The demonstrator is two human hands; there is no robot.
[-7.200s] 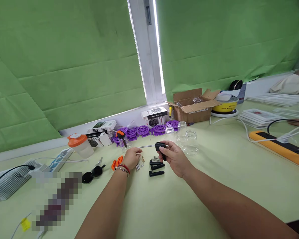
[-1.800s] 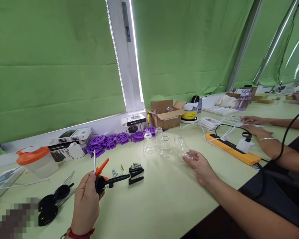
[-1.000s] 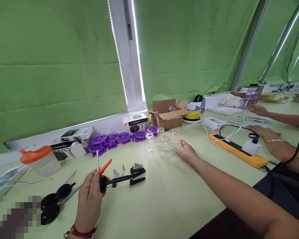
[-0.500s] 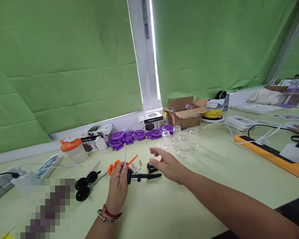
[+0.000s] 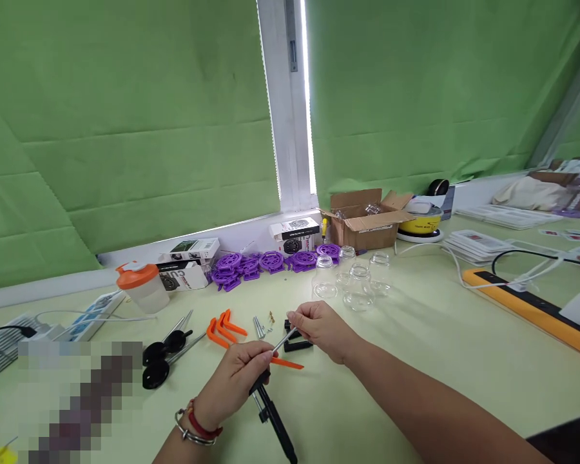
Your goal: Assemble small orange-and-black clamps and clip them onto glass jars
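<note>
Left hand (image 5: 236, 377) is closing around the head of a black assembly (image 5: 279, 422); its black shaft is slanting down toward the near edge of view. Orange strip (image 5: 289, 363) is sticking out beyond the fingers toward the right. Right hand (image 5: 325, 328) is pinching the upper end of a thin metal rod (image 5: 284, 339) between thumb and fingers. The rod's lower end is disappearing at the left hand; seating is not showing, so cannot tell.

Black parts (image 5: 298, 346) are lying on the worktop (image 5: 367, 393) just beyond the rod. Silver pins (image 5: 258, 327) and small brass pieces (image 5: 271, 316) are lying nearby, with orange levers (image 5: 225, 327) to their left. Glass jars (image 5: 359, 293) are standing farther back.

Risks (judged): if the right hand is pulling off-axis, the slim rod may be bending or slipping from the pinch. Since only the left hand is supporting the assembly, the long shaft may be swinging if that grip is loosening. A low sweep may be scattering the brass pieces, being small and loose.
</note>
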